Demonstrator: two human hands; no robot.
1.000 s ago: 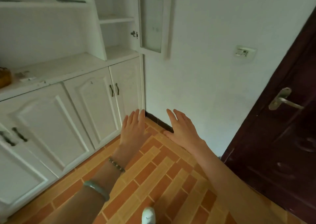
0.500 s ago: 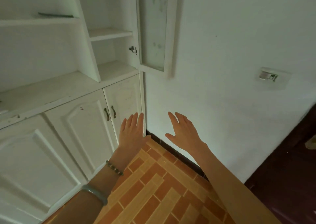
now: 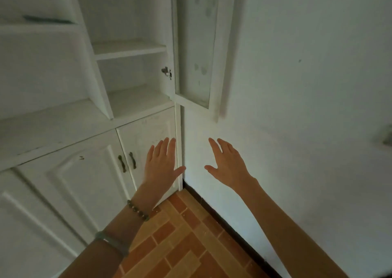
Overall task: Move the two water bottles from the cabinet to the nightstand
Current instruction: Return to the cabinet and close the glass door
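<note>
White painted wood fills the left of the view: a tall white cabinet (image 3: 63, 112) with open shelves above and panelled doors below. Both hands are held out in front of it, palms down, and both are empty. The left hand (image 3: 162, 164) has its fingers spread flat in front of the rightmost lower door (image 3: 148, 142), near the two dark metal handles (image 3: 127, 163). The right hand (image 3: 228, 163) is also spread open, over the plain white wall (image 3: 297, 108) to the right.

No water bottle can be seen anywhere: the open shelves in view are bare, and the narrow glass-panelled upper door (image 3: 197, 44) stands open on an empty compartment. The nightstand is not in view either.

I judge that the task is at its very beginning, the step of finding the bottles. They are probably behind a closed lower door or outside the view. The next move calls for the left hand to take a handle and pull the door open.
</note>
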